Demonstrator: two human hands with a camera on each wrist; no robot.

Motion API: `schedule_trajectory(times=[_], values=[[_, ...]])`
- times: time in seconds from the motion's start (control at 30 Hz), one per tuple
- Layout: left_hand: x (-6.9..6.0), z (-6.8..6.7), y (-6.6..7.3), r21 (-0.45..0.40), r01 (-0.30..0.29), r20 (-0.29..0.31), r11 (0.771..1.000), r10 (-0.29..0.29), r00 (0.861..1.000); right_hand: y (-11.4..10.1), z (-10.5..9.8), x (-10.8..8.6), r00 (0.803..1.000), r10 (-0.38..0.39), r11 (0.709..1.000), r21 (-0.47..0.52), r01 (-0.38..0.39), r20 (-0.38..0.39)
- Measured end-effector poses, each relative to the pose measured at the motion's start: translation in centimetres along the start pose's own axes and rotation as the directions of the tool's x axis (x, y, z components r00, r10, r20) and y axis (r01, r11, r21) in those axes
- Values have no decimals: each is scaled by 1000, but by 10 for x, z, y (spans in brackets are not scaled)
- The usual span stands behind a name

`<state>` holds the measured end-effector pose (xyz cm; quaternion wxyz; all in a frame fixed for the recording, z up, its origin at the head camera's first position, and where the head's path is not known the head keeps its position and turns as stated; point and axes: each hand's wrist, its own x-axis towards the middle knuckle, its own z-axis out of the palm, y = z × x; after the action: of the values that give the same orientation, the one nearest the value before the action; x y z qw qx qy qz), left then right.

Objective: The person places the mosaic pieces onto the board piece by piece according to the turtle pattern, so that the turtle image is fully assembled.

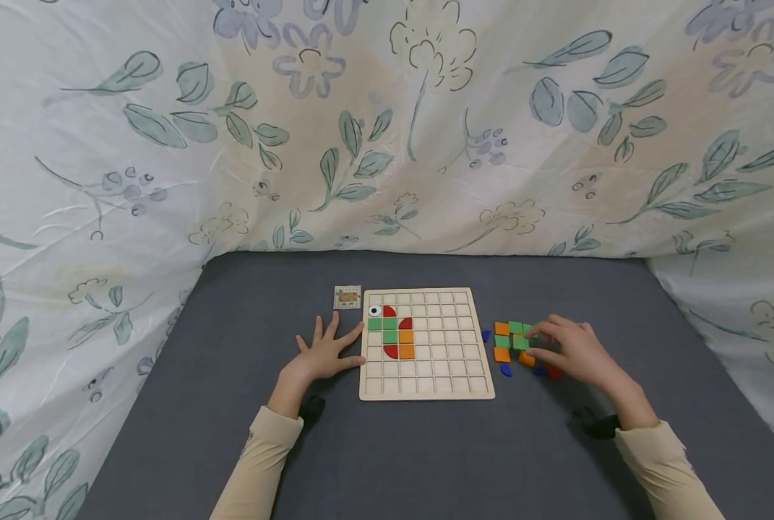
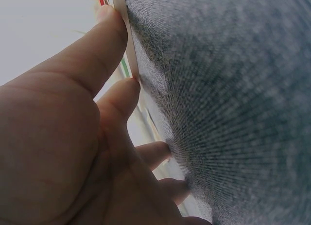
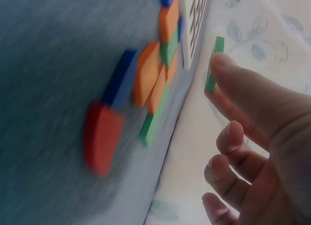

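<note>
A pale wooden grid board [image 1: 448, 375] lies on the dark cloth with several tiles in its left part: green and orange squares, red quarter-rounds and an eye tile [image 1: 375, 310]. Beside its left edge my left hand [image 1: 321, 357] rests with fingers spread, the thumb and index fingertips touching the rim. To the right of the board, my right hand [image 1: 578, 352] hovers above loose tiles. It pinches a green square tile [image 3: 219, 44] between thumb and index finger, clear of the pile in the right wrist view. Its other fingers curl loosely.
Loose orange tiles [image 1: 501, 354], green squares, blue pieces [image 1: 506, 370] and a red rounded tile [image 3: 101, 140] lie right of the board. A small picture card [image 1: 347, 297] lies by its upper left corner. Floral fabric [image 1: 387, 144] hangs behind the table.
</note>
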<state>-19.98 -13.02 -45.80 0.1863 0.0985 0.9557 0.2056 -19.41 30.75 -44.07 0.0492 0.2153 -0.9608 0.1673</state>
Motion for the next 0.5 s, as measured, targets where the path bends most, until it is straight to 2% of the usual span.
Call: schedule_trajectory(times=[0.17,0.5], values=[[0,-1,1,6,1,-4,1000,-1,1000,-11,2,15,1000,-28,999,24,27,5],[0,-1,2,10,2,-4,1000,-2,1000,-32,12,41,998,-64,988,137,68,-28]])
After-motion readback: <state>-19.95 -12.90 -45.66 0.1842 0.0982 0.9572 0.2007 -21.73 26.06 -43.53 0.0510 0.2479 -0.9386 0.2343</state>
